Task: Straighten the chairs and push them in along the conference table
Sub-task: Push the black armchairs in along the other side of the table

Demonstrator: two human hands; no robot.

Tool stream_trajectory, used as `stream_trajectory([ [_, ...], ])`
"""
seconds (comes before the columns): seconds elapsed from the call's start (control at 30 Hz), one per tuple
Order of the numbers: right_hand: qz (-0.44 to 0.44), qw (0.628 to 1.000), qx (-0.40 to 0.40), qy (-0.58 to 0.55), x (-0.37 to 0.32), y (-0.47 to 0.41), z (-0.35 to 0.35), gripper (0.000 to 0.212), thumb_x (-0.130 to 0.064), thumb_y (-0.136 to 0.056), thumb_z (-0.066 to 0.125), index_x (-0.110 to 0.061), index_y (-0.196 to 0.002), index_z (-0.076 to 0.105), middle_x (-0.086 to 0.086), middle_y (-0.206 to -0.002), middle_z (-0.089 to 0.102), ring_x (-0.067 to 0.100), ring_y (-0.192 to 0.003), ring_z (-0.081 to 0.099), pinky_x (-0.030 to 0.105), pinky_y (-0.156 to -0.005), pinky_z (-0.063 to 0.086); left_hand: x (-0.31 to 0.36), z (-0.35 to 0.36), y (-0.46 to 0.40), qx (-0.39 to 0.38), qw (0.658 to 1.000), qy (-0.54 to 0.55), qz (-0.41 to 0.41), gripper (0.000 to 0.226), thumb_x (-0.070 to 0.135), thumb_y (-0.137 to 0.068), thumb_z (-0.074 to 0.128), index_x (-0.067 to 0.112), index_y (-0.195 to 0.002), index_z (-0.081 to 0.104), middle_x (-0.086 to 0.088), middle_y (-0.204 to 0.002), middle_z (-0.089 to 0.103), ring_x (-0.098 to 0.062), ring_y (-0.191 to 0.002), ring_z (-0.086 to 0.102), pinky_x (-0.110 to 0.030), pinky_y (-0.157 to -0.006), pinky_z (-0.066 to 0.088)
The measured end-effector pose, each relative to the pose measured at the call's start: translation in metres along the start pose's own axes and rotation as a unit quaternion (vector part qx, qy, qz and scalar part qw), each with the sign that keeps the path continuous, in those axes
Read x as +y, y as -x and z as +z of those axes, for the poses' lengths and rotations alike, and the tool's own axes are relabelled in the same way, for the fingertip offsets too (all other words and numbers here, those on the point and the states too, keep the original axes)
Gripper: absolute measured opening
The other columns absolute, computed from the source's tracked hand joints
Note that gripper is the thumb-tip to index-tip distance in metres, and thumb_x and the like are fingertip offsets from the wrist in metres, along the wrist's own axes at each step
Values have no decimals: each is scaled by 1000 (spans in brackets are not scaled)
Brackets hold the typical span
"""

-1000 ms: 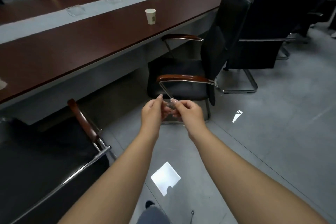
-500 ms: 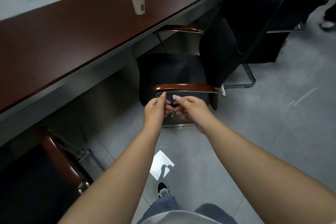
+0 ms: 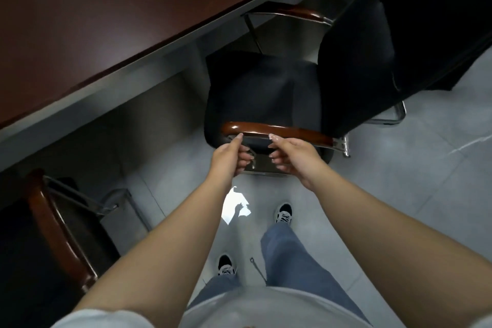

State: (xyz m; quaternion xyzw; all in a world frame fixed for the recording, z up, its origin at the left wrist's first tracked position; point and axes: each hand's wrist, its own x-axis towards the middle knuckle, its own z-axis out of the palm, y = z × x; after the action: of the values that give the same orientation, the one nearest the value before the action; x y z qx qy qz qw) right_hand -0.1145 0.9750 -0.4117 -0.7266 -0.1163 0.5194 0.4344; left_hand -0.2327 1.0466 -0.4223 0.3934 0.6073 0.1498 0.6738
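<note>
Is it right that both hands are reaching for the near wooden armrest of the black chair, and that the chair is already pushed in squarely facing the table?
Not quite. In the head view the left hand and right hand are at the near armrest, but the black chair sits turned sideways to the table, not squarely facing it.

Left hand and right hand at black chair's wooden armrest, conference table beside

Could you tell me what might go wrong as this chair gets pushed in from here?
1. Both hands, left hand and right hand, reach only the near armrest, so the chair may pivot rather than slide straight.
2. The far armrest sits close to the table edge and could knock it.
</note>
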Motion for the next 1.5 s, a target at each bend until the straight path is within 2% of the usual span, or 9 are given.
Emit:
stream_trajectory([
  [0.17,10,996,-33,79,-18,-75,-40,21,-37,-87,61,-17,-81,64,-1,-73,62,9,-64,55,18,-60,46,5,41,-41,35,997,13,-62,38,41,-95,46,13,-71,56,-3,-68,60,-12,-57,50,-22,-56,38],
  [0.3,-7,985,-77,157,-30,-121,-58,15,-36,-87,63,-25,-77,64,-6,-84,64,10,-82,59,25,-81,47,2,63,-67,77,990,18,-119,35,42,-94,47,14,-76,56,-1,-72,59,-12,-63,54,-23,-62,43],
  [0.4,-13,967,-126,221,-33,-149,-61,13,-34,-88,62,-23,-89,68,-10,-87,63,5,-82,56,17,-76,41,-1,75,-90,100,983,28,-151,34,46,-93,47,16,-81,56,-1,-81,61,-12,-71,56,-22,-65,44],
  [0.6,30,900,-208,382,-24,-193,-66,44,-52,-85,57,-17,-111,66,0,-106,62,15,-96,55,27,-82,40,-11,99,-123,67,980,4,-187,45,51,-92,46,12,-112,59,-3,-103,65,-16,-92,61,-24,-72,48],
  [0.77,175,815,-231,501,-22,-220,-84,79,-77,-70,49,-11,-112,63,7,-107,58,28,-103,57,33,-90,41,-27,105,-141,75,959,206,-182,27,35,-92,55,12,-106,58,-5,-107,66,-16,-105,61,-30,-89,51],
  [0.87,200,819,-213,493,-14,-219,-81,93,-88,-56,46,-12,-105,64,12,-112,62,30,-102,59,41,-99,43,-35,108,-144,95,948,253,-169,33,29,-92,58,5,-114,57,-11,-113,66,-22,-103,64,-32,-93,51],
  [1.0,193,824,-196,496,-13,-214,-74,87,-79,-70,44,-9,-119,60,10,-119,57,28,-106,55,35,-97,40,-34,106,-145,87,945,265,-170,31,25,-91,59,1,-111,57,-17,-114,65,-26,-102,65,-31,-90,52],
  [1.23,218,855,-152,446,-17,-189,-17,80,-80,-72,44,-11,-109,60,12,-107,61,25,-79,57,32,-59,43,-12,41,-150,57,954,252,-151,18,22,-92,58,6,-84,54,-9,-86,63,-17,-79,64,-28,-84,51],
  [1.5,247,903,-115,333,8,-158,105,93,-84,-64,48,-7,-115,60,12,-109,63,30,-94,60,40,-90,48,9,-87,-160,36,983,115,-140,23,26,-91,60,4,-88,56,-10,-78,65,-21,-74,66,-25,-72,56],
])
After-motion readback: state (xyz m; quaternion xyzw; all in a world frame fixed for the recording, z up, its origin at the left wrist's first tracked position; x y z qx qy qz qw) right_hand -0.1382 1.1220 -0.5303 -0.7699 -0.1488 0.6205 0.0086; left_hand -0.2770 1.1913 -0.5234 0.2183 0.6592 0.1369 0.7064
